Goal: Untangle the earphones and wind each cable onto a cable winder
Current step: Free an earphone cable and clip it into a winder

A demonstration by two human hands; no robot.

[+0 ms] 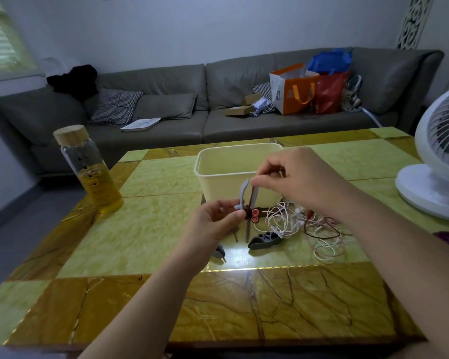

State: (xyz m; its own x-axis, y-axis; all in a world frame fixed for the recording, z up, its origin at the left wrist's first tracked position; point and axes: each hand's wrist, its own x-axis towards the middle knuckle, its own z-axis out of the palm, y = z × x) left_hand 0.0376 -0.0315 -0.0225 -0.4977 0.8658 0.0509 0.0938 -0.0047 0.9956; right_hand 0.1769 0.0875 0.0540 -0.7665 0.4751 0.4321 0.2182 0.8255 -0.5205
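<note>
Left hand (213, 225) fingers (227, 204) pinch winders (243, 193) mid-length | right hand (298, 182) fingers pinch one strap (252, 202) tip | best: peel apart slowly, base held firm

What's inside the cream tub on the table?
Only bare inner walls show in the cream tub; nothing rises above its rim. Its floor is hidden by the near wall and the right hand, so contents there cannot be ruled out.

I could read no text anywhere. The orange bag (294, 85) carried a small printed mark and the bottle (90, 167) had dark marks, both too blurred to read.
</note>
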